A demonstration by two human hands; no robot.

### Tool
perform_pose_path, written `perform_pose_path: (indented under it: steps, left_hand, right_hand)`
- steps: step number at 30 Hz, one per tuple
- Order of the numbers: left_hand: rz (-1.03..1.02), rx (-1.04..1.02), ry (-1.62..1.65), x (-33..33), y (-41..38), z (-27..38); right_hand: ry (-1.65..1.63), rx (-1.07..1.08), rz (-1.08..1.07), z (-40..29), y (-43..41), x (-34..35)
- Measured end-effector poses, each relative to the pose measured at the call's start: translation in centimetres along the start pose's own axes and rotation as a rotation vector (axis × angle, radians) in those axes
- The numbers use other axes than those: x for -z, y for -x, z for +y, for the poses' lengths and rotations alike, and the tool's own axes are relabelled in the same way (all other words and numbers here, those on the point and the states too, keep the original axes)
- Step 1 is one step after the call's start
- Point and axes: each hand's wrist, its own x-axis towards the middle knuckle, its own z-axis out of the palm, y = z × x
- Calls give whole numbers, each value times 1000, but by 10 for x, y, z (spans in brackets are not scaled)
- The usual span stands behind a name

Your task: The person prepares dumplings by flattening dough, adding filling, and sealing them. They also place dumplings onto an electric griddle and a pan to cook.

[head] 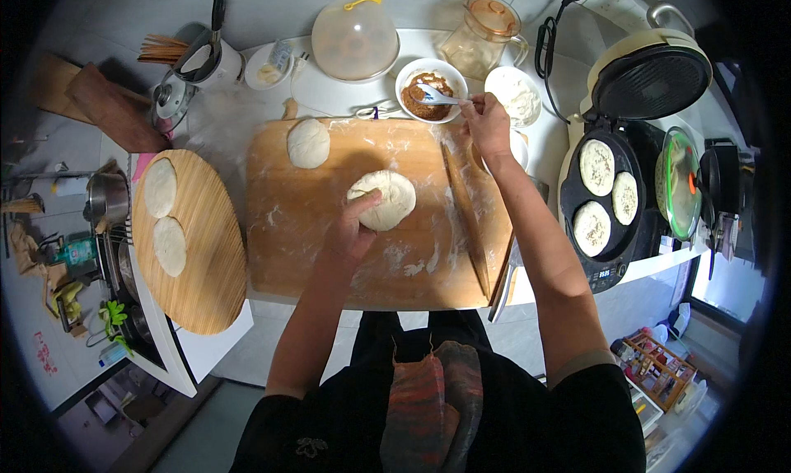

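A round piece of dough (393,207) rests in my left hand (353,229), the thumb pressed on its upper face, over a floured wooden board (296,238). By its handle my right hand (486,124) holds a spoon (437,96), whose bowl is in a brown crumbly filling (426,109) inside a white bowl (458,77). Beside that stands a second bowl (514,96) with white flour-like powder. Another dough ball (309,143) sits at the board's far left. On the board's right lies a tapered wooden rolling pin (465,219).
Right of the board, an open electric griddle (630,226) holds three seeded flatbreads (597,167). Two flat dough rounds (169,246) lie on a round wooden board (210,226) at left. Behind stand a domed cover (355,40) and a glass pitcher (476,46). A knife (507,284) lies near the front edge.
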Motion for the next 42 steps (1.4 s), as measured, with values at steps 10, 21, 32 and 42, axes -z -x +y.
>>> perform_pose_path:
  steps: [10,21,32,42]
  left_hand:
    - [43,-102,50,-5,-52,1]
    - [62,-99,70,-3,-75,6]
    - [7,-132,80,-6,-100,3]
    - [-41,-150,115,-4,-111,2]
  right_hand:
    - [143,127,-68,-28,-15,1]
    - [246,655,-186,-30,0,27]
    - [236,436,-58,-38,19,23]
    - [165,427,74,-4,15,7]
